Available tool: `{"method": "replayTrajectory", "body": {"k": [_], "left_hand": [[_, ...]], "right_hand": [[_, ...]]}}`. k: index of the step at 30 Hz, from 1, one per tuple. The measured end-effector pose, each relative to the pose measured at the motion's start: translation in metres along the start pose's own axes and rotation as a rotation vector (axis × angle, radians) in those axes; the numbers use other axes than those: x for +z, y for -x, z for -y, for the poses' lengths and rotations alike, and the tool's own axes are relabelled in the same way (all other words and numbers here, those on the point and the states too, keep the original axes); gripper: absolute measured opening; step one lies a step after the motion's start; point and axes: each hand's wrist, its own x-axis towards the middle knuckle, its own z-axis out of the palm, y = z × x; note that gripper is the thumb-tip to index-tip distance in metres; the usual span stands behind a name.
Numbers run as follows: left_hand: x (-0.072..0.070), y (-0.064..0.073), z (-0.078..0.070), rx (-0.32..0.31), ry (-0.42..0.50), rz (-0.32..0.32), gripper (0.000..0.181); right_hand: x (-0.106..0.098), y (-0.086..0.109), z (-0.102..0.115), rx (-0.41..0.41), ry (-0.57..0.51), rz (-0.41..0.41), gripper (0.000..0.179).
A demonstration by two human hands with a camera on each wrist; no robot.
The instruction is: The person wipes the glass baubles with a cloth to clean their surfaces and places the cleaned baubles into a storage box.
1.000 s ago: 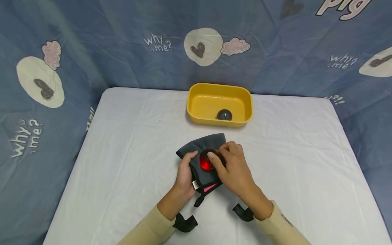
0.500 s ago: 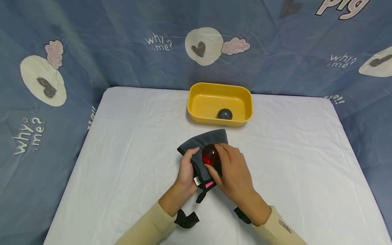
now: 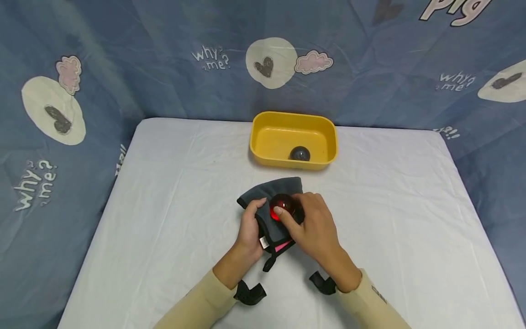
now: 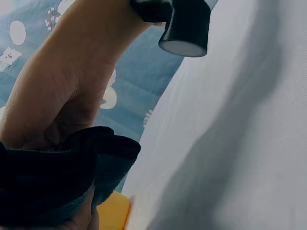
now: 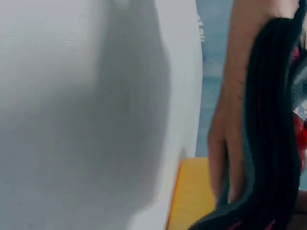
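Note:
A folded dark grey cloth [image 3: 269, 189] with black edging, a pink inner face and a hanging loop is held up in my left hand [image 3: 249, 230], its thumb over the front. Against the cloth's middle my right hand [image 3: 316, 226] grips a glossy see-through red ball [image 3: 282, 205], thumb across its lower front and fingers around its right side. In the right wrist view the cloth [image 5: 271, 120] hides most of the red ball [image 5: 301, 136]. Dark folds of the cloth [image 4: 53, 184] fill the lower left of the left wrist view.
A yellow rectangular bin [image 3: 265, 161] stands at the table's back edge, with a dark grey ball [image 3: 300, 153] inside near its front wall. White cloth covers the table [image 3: 185, 192]. A blue printed curtain [image 3: 164, 55] hangs behind and at both sides.
My right fingers lift along the ball half a second ago, then the thumb comes back over its front. The ball shifts slightly up against the cloth. My left hand keeps its hold.

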Motion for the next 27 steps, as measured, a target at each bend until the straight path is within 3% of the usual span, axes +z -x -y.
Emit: {"method": "replayTrajectory", "body": {"k": [3,6,12,16,21,27], "left_hand": [[-0.001,0.0,0.001,-0.007,0.011,0.002,0.063],[0.0,-0.001,0.0,0.005,0.013,0.011,0.063],[0.003,-0.004,-0.003,0.015,0.003,0.046,0.061],[0.002,-0.006,-0.004,0.014,0.015,0.053,0.06],[0.004,-0.008,-0.004,0.019,0.015,0.052,0.062],[0.007,-0.01,-0.002,-0.007,0.016,0.073,0.063]], "right_hand": [[0.0,-0.001,-0.001,0.042,0.042,0.032,0.046],[-0.002,0.0,-0.002,0.031,0.089,0.026,0.047],[-0.006,0.003,0.0,-0.112,0.144,0.018,0.065],[-0.008,0.002,0.0,-0.173,0.154,0.037,0.067],[-0.01,-0.001,-0.001,-0.152,0.141,0.034,0.068],[-0.014,-0.006,-0.002,-0.057,0.061,0.026,0.058]]}}
